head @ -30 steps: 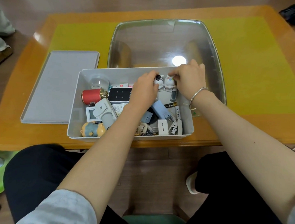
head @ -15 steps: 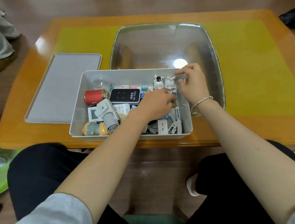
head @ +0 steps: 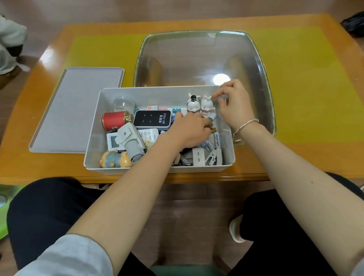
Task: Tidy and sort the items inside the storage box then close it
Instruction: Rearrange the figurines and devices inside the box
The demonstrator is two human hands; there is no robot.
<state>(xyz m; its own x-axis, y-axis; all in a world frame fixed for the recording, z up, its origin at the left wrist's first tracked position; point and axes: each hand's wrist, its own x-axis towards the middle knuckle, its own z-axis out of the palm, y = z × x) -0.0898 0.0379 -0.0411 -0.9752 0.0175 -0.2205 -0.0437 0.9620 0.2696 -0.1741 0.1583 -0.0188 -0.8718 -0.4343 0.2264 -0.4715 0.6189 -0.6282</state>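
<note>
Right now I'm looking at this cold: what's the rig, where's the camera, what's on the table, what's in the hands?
There is no robot here. A seated person wears a wide-angle camera on the head, looking down at their own two bare hands; that is the single view.

On the orange table sits an open white storage box full of small items: a red can, a black Wi-Fi device, a remote, and two rabbit figurines standing at the back right. The box's flat grey lid lies left of it; a clear tub sits behind.

The left hand reaches into the middle of the box; whether it grips anything is hidden. The right hand has its fingertips by one figurine's ear and holds nothing visible.
</note>
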